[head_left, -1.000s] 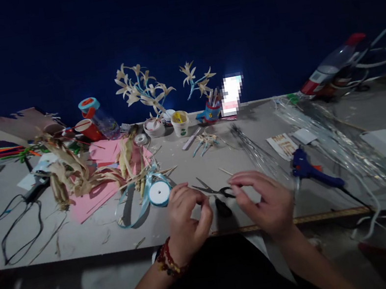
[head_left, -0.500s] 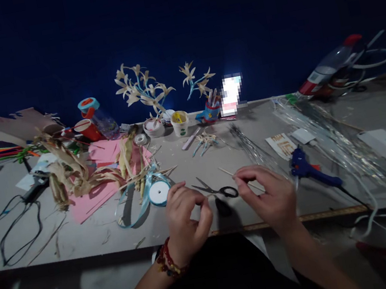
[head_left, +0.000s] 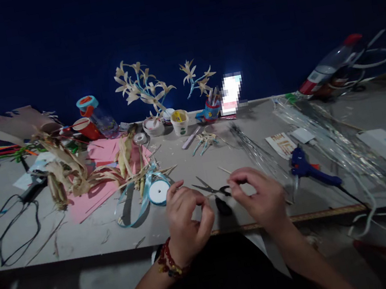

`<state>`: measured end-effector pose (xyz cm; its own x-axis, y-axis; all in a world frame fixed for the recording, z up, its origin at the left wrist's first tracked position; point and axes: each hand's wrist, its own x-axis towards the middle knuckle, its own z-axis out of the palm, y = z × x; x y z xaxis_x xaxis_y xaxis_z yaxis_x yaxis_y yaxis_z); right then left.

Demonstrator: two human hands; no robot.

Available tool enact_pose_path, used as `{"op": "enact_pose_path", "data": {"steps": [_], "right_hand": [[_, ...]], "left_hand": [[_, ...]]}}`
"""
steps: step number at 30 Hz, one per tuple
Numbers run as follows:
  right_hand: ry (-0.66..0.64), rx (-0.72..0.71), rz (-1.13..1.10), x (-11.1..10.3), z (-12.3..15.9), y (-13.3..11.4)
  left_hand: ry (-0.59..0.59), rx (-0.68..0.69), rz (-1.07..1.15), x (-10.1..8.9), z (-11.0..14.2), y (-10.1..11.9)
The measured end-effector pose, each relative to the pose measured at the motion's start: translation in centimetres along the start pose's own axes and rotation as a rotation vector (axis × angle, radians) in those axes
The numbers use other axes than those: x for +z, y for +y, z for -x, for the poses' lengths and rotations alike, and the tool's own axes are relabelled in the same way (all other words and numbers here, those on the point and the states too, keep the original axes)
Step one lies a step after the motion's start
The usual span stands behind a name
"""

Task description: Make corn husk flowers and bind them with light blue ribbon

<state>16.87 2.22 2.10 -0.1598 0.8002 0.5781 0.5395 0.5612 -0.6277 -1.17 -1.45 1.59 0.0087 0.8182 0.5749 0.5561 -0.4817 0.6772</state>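
The left hand point(head_left: 189, 215) and the right hand point(head_left: 258, 195) were found apart, above the near edge of the grey desk point(head_left: 185, 165). On each, thumb and forefinger were curled toward one another; whether the fingers met or gripped anything could not be told. Black-handled metal scissors point(head_left: 208, 188) lay open between the hands, partly overlapped in view by the right one. A thin pale stick point(head_left: 224, 170) showed just beyond the right fingers.

Obstructions: a white-faced spool of light-blue ribbon point(head_left: 159, 192) sat just beside the left hand, backed by dried tan husks point(head_left: 74, 173) on pink paper sheets point(head_left: 93, 202). To the right lay thin silvery wires point(head_left: 255, 148) and a dark-blue glue gun point(head_left: 313, 169). Cream flowers on blue stems point(head_left: 143, 86) stood behind.
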Motion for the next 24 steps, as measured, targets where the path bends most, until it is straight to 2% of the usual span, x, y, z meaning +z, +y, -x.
{"op": "enact_pose_path", "data": {"steps": [2,7,11,14,16,18,24], "right_hand": [[0.014,0.031,-0.007,-0.4,0.1,0.2],[-0.182,0.001,-0.144,0.8,0.3,-1.6],[-0.158,-0.035,-0.119,1.5,0.2,-2.0],[-0.122,-0.048,-0.041,0.7,0.2,-0.5],[-0.054,-0.032,0.036,-0.1,0.3,0.6],[-0.018,-0.007,0.058,-0.7,0.3,0.9],[-0.181,-0.056,-0.058,0.5,0.2,-1.2]], "left_hand": [[0.004,-0.01,0.009,0.0,0.1,-0.2],[-0.02,0.0,-0.026,0.3,0.0,0.0],[-0.029,0.022,-0.043,0.2,-0.1,0.2],[-0.017,0.014,-0.036,0.1,0.0,-0.1],[0.007,0.007,-0.025,0.0,0.1,-0.3],[0.015,0.011,-0.019,0.1,0.2,-0.5],[-0.008,0.024,-0.04,0.4,-0.1,-0.2]]}}
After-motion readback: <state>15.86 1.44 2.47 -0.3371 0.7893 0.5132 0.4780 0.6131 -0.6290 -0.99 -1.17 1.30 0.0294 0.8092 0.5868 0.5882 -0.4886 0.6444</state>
